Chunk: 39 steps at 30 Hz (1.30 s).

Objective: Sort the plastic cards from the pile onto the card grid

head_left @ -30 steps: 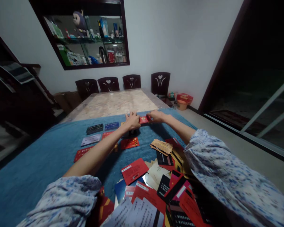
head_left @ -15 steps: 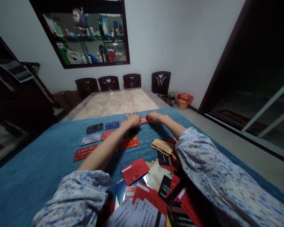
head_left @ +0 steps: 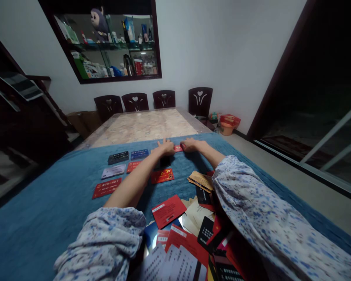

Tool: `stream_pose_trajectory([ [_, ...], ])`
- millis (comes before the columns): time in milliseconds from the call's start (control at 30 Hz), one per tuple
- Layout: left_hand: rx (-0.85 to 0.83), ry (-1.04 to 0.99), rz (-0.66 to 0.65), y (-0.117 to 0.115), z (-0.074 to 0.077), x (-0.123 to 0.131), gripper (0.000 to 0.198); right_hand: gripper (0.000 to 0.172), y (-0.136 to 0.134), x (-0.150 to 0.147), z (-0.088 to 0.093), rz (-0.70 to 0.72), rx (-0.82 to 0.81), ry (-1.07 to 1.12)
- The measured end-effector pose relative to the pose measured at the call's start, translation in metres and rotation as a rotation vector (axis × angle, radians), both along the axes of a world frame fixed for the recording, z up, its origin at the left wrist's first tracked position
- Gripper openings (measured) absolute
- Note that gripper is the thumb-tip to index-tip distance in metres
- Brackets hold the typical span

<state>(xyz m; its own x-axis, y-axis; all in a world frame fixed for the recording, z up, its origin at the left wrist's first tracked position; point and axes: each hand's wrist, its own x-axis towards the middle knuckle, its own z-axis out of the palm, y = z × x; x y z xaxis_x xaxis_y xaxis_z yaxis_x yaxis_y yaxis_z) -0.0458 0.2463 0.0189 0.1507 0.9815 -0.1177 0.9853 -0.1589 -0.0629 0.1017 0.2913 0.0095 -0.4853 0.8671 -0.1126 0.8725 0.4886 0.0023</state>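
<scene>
Landmark: blue cloth (head_left: 46, 203), spread over the near part of the table; all places below are taken from it.
Left hand: my left hand (head_left: 165, 148) lies palm down at the far edge of the blue cloth, fingers stretched out and gripping nothing. Its thumb side meets the left end of the small red card (head_left: 178, 148).
Right hand: my right hand (head_left: 190, 144) rests at the same far edge, fingers curled against the card's right end. I cannot tell whether it pinches the card or only presses on it.
Small red card: flat on the far edge of the blue cloth, between my two hands and touched by both.
Laid-out cards: on the far left part of the cloth, face up and apart from one another, I note a black card (head_left: 118, 157), a blue card (head_left: 139, 154), a grey card (head_left: 113, 171) and a long red card (head_left: 107, 187). A red card with gold print (head_left: 162, 176) lies mid-cloth, under the line of my left forearm.
Loose heap: a heap of cards (head_left: 193, 234), mostly red, black and cream, overlaps itself at the near edge of the cloth, partly under my right sleeve.
Beyond the cloth: bare marble tabletop (head_left: 143, 125), then four dark chairs (head_left: 200, 100) against the wall.
</scene>
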Motion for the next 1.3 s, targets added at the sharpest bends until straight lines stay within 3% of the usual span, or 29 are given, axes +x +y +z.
stream_pose_trajectory([
  [467, 0.014, 0.026, -0.027, -0.006, 0.002, 0.001, 0.041, 0.035, -0.007, -0.003, 0.004, -0.03, 0.02, -0.037],
  [667, 0.11, 0.035, -0.107, -0.017, 0.005, 0.001, 0.041, 0.044, -0.017, 0.007, 0.008, -0.029, 0.061, -0.018],
  [900, 0.24, 0.081, -0.237, -0.038, 0.008, -0.001, 0.041, 0.054, -0.044, 0.026, 0.026, 0.004, 0.131, 0.009],
  [1300, 0.31, -0.02, -0.371, -0.076, -0.009, -0.004, 0.053, 0.035, -0.109, 0.061, 0.038, 0.029, 0.208, 0.027],
])
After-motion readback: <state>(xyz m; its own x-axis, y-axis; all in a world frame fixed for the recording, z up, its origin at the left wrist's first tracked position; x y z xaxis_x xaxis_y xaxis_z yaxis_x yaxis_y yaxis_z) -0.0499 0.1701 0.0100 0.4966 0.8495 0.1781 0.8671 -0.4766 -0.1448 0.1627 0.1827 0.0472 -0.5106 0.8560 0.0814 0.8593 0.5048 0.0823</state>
